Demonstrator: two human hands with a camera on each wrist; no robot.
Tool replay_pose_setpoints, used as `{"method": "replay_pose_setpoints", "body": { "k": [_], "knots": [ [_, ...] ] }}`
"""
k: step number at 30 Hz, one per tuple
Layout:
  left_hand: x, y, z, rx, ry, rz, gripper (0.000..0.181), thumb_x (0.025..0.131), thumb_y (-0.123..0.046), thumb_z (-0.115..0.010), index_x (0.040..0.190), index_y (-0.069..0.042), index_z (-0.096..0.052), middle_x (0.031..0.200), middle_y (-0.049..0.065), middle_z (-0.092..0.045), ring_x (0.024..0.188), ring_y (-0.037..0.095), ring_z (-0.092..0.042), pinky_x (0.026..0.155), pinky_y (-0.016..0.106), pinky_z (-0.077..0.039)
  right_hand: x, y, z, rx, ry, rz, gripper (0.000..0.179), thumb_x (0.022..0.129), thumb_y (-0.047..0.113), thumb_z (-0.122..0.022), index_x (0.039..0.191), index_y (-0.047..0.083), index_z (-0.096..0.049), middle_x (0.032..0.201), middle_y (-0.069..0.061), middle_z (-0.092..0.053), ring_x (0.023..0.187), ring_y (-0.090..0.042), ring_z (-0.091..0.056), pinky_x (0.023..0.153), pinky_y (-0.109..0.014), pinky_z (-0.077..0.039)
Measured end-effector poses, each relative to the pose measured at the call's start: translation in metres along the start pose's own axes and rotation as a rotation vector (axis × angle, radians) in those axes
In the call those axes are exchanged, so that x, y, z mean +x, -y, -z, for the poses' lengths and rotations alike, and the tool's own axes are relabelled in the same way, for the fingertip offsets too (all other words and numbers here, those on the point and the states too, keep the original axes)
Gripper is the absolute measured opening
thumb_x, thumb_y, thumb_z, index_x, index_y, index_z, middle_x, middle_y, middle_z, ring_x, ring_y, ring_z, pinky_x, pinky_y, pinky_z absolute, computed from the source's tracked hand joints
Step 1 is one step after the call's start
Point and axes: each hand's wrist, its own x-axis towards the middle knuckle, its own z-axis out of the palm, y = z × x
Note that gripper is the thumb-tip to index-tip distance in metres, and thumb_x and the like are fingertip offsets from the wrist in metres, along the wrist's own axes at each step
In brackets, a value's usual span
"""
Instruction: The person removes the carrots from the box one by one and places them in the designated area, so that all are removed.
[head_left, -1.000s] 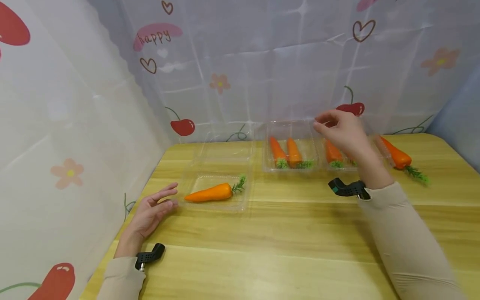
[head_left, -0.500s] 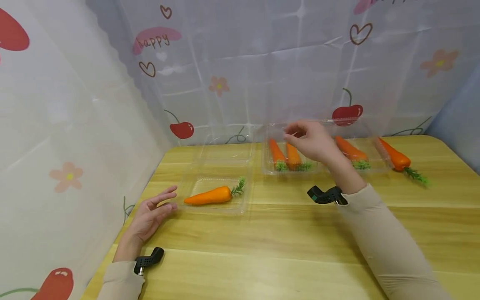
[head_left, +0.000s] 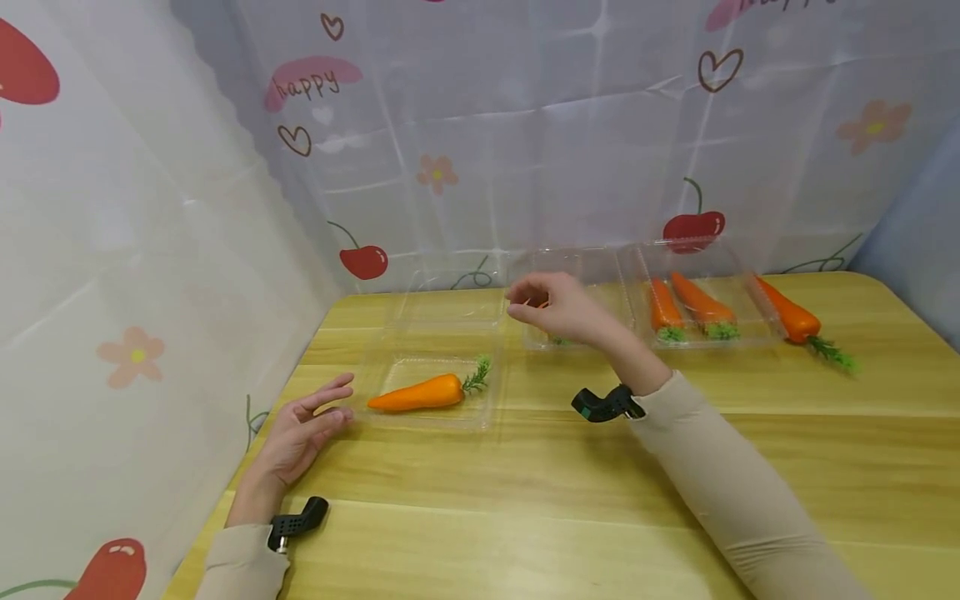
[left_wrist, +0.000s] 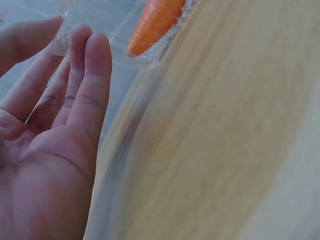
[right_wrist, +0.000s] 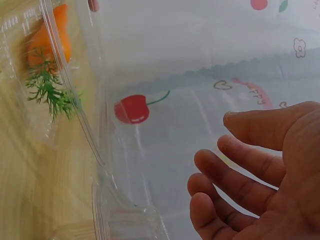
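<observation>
A clear plastic clamshell box (head_left: pixel 408 367) lies with its lid raised at the left, holding one orange carrot (head_left: pixel 423 393) with a green top. Beside its left edge is my left hand (head_left: pixel 296 437), fingers loosely extended; in the left wrist view the fingertips (left_wrist: pixel 97 47) are at the box's corner, contact unclear. My right hand (head_left: pixel 566 308) hovers at the middle clamshell box (head_left: pixel 611 308), hiding most of the carrots in it. Those right fingers (right_wrist: pixel 235 175) are loosely bent and hold nothing. To the right, another raised-lid box (head_left: pixel 686 333) contains two carrots (head_left: pixel 703 302).
One more carrot (head_left: pixel 791 315) lies on the wooden table (head_left: pixel 465 517), just right of the last box. A printed curtain (head_left: pixel 525 167) stands close behind the boxes, and a printed sheet (head_left: pixel 135 275) borders the table's left side.
My right hand has moved leftward and slightly down, from the right box across to the middle box, uncovering the carrots in the right box. My left hand has stayed in place.
</observation>
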Motion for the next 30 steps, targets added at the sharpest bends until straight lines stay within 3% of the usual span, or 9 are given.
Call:
{"method": "replay_pose_setpoints", "body": {
  "k": [9,16,23,30],
  "knots": [
    [0.001,-0.001,-0.001,0.006,-0.003,-0.002,0.038,0.101,0.014,-0.048,0.139,0.016,-0.052,0.158,-0.001,-0.048,0.101,0.013,-0.070,0.096,0.026,-0.059,0.012,0.007,-0.020,0.060,0.088,0.018,0.025,0.101,0.028,-0.068,0.123,0.016,-0.070,0.113,-0.001,-0.072,0.102,-0.021,-0.066,0.089,-0.040,-0.057],
    [0.000,0.000,-0.001,-0.014,0.019,-0.008,0.039,0.101,0.016,-0.047,0.138,0.014,-0.055,0.158,-0.001,-0.049,0.101,0.013,-0.071,0.096,0.026,-0.059,0.026,0.008,-0.036,0.168,0.273,0.032,0.026,0.101,0.025,-0.068,0.124,0.013,-0.070,0.122,-0.004,-0.071,0.117,-0.025,-0.066,0.101,-0.039,-0.056],
    [0.001,0.001,0.000,-0.004,0.019,-0.003,0.038,0.101,0.015,-0.048,0.139,0.015,-0.054,0.158,-0.001,-0.048,0.101,0.013,-0.071,0.096,0.026,-0.059,0.031,0.019,-0.049,0.163,0.481,0.080,0.030,0.100,0.027,-0.069,0.128,0.015,-0.068,0.126,-0.002,-0.069,0.121,-0.024,-0.064,0.097,-0.034,-0.057],
    [0.000,0.002,0.002,0.000,0.012,0.000,0.039,0.101,0.014,-0.048,0.140,0.017,-0.051,0.158,-0.001,-0.048,0.101,0.012,-0.070,0.096,0.026,-0.059,0.045,0.025,-0.066,0.182,0.555,0.089,0.031,0.098,0.025,-0.073,0.126,0.013,-0.069,0.127,-0.007,-0.069,0.123,-0.025,-0.064,0.098,-0.031,-0.057]
  ]
}}
